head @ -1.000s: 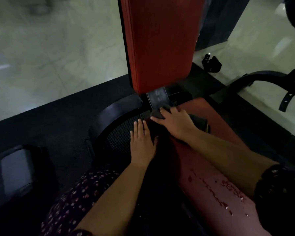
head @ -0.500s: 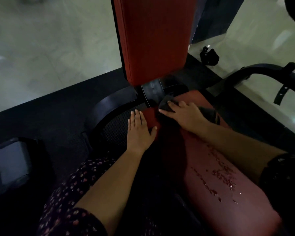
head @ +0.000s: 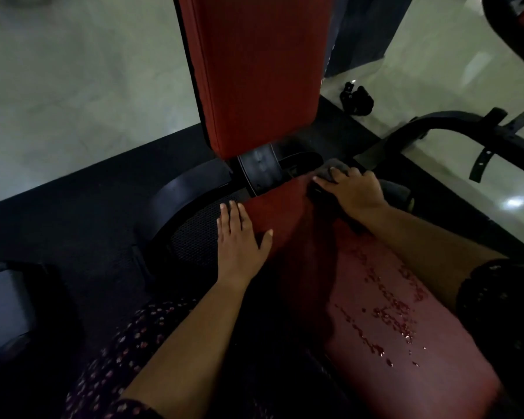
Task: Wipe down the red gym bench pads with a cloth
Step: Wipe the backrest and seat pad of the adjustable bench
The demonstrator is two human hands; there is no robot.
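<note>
Wiping looks to be in its middle stretch, with the work at the far end of the seat pad (head: 406, 367). The right hand (head: 350, 192) presses a dark cloth (head: 335, 170) onto the pad's far right corner, just short of the hinge below the back pad (head: 260, 71). Its fingers are curled over the bunched cloth, gripping it. The left hand (head: 239, 238) lies flat on the pad's left edge with fingers straight, holding nothing, apparently as a brace. The two hands are apart, with bare red pad between them. Nearer the camera, droplets (head: 390, 313) glisten across the right half of the seat pad, so that part seems wetted but not yet wiped dry. The back pad stands upright and looks dull and dry; whether it has been wiped cannot be told. By this reading the near seat area is left to do, and possibly the back pad.
</note>
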